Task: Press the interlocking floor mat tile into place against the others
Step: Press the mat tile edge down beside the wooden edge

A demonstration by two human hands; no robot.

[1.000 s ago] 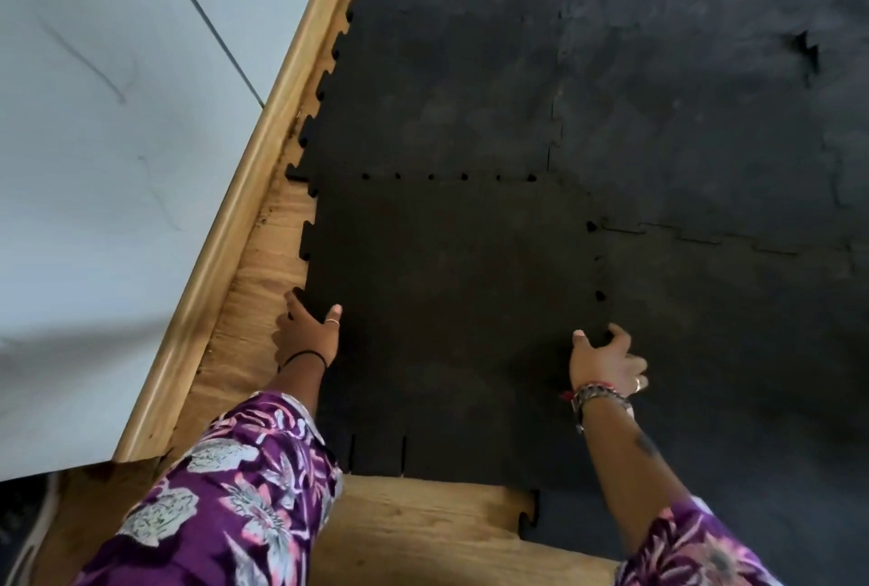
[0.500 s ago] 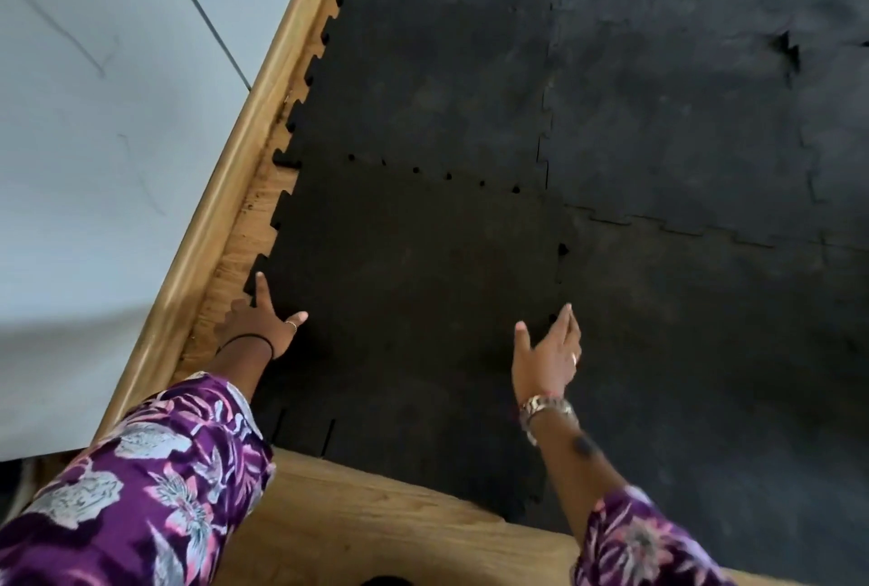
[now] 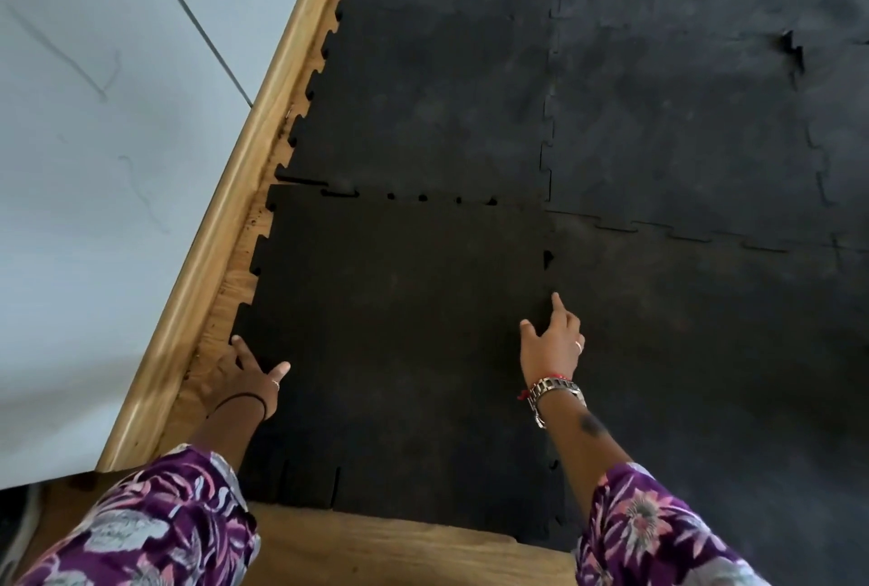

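With our left hand [image 3: 244, 373] spread flat on the loose foam tile [image 3: 399, 326], steadying its toothed edge beside the wood trim [image 3: 221, 228], we'd say walk our right hand [image 3: 552, 345], fingers out and holding nothing, forward along the seam, pushing tabs down where gaps [image 3: 548, 257] show.

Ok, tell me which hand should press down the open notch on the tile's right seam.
Right. The right hand already lies along that seam, index finger pointing at the notch just beyond it. The left hand sits at the tile's opposite edge by the wooden trim.
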